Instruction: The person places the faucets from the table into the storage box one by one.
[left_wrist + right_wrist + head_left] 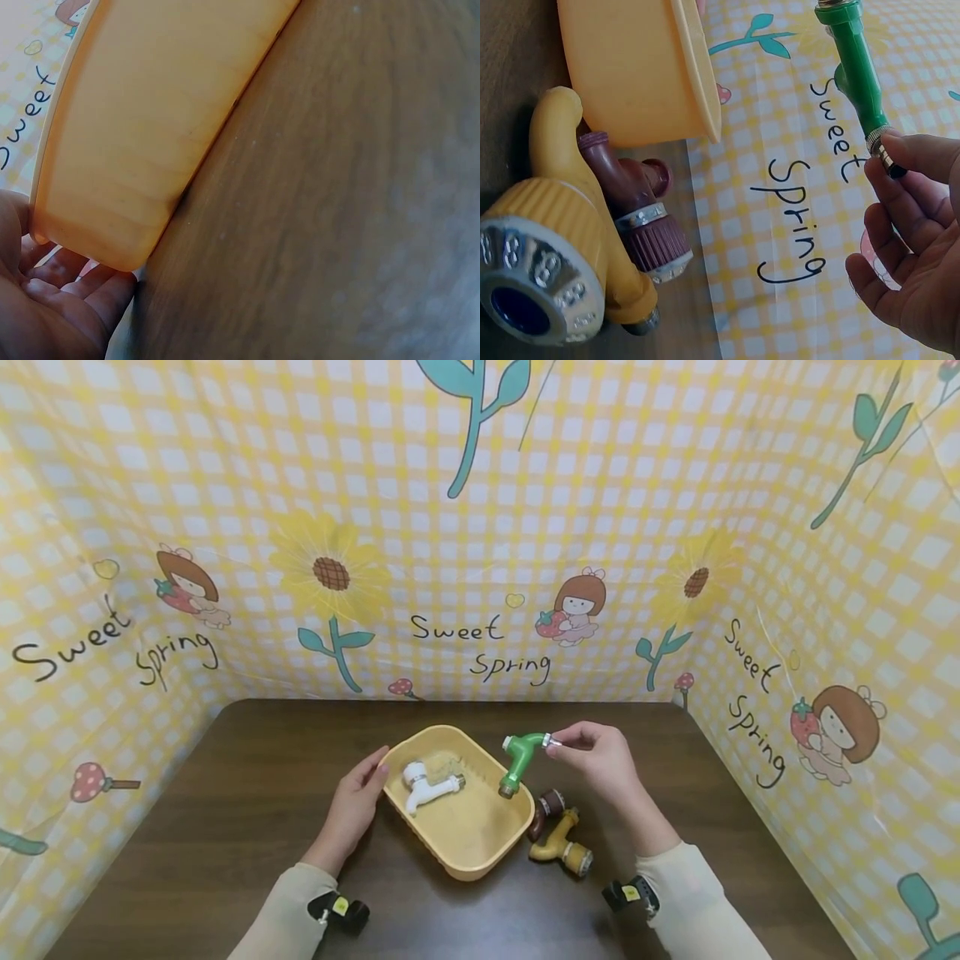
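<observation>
A green plastic tap [519, 758] hangs over the right rim of a yellow plastic basin [480, 839]. My right hand [600, 760] pinches its metal end between thumb and fingertips, seen closely in the right wrist view. Inside the basin lies a white tap [433, 788]. My left hand [352, 802] holds the basin's left corner, thumb at the rim and the other fingers against the outer wall, as the left wrist view shows. Right of the basin, a dark red-brown tap [641, 206] and an ochre-yellow tap [558, 850] lie on the table, close together.
The dark wood table [285, 739] ends at the back and sides against a yellow checked cloth [465, 560] printed with flowers and lettering. A black wrist camera [341, 910] sits on the left sleeve, and another [628, 896] on the right.
</observation>
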`<state>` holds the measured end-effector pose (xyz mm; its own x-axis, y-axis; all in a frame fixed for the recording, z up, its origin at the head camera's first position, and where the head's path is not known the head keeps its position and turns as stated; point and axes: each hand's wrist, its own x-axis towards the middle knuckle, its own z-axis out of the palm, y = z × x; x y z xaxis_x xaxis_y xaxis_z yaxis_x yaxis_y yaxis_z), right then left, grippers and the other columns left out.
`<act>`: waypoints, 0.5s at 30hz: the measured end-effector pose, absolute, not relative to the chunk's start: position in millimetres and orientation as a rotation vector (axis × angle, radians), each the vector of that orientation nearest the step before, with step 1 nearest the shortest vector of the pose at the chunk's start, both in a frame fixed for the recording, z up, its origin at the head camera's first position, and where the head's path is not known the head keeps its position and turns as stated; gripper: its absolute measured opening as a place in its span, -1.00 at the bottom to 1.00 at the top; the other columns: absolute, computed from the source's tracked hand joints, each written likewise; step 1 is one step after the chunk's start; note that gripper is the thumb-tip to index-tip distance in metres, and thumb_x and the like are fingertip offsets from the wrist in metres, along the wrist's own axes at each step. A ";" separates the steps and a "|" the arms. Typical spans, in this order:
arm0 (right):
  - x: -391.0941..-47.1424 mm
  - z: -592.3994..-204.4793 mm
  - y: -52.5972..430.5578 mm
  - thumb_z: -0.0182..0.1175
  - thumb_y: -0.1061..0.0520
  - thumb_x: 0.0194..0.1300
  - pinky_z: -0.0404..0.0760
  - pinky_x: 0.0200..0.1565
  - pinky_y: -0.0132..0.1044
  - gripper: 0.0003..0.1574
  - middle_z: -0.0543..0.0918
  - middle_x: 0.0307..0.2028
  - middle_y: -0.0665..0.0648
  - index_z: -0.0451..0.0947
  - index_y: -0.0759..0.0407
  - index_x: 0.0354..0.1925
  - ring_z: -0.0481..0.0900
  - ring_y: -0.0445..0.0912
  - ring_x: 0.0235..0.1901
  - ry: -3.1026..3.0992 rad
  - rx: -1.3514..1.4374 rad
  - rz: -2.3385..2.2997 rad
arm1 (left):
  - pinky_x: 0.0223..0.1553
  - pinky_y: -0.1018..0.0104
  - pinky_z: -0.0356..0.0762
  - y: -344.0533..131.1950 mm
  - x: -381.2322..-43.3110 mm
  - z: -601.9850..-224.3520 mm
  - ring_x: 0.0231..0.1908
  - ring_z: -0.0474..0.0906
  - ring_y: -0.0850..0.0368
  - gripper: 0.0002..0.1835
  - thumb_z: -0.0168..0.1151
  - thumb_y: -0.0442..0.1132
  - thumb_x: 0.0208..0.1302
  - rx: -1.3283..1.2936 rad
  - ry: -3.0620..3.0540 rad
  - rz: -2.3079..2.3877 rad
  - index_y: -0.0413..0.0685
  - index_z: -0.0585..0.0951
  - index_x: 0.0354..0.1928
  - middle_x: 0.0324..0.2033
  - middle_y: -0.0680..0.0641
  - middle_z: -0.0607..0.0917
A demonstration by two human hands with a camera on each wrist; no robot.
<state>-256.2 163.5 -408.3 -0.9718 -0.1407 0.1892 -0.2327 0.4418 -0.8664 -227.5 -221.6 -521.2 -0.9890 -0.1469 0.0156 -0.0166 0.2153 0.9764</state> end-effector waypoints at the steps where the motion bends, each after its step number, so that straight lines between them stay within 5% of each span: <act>1: -256.4 -408.4 161.8 0.53 0.01 0.18 0.70 -0.12 -0.17 -0.79 0.80 -0.25 0.00 0.77 0.03 -0.24 0.73 -0.07 -0.18 -2.592 0.338 1.580 | 0.46 0.03 0.28 -221.9 -227.8 -521.5 0.49 0.26 0.00 -0.45 0.02 -0.02 0.61 0.158 -2.364 -1.896 0.04 0.35 0.53 0.51 -0.06 0.35; 15: -254.8 -416.5 141.5 0.54 0.07 0.17 0.70 -0.12 -0.18 -0.82 0.80 -0.25 0.00 0.76 0.03 -0.26 0.73 -0.07 -0.17 -2.609 0.312 1.649 | 0.47 0.05 0.27 -221.9 -226.7 -520.1 0.48 0.26 0.02 -0.46 0.02 -0.02 0.61 0.149 -2.363 -1.901 0.05 0.35 0.53 0.50 -0.05 0.36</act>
<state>-254.8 141.5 -416.5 -0.9790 -0.1486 0.1397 -0.1900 0.4148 -0.8899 -226.7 -221.9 -520.1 -0.9897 -0.1417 0.0201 -0.0108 0.2136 0.9769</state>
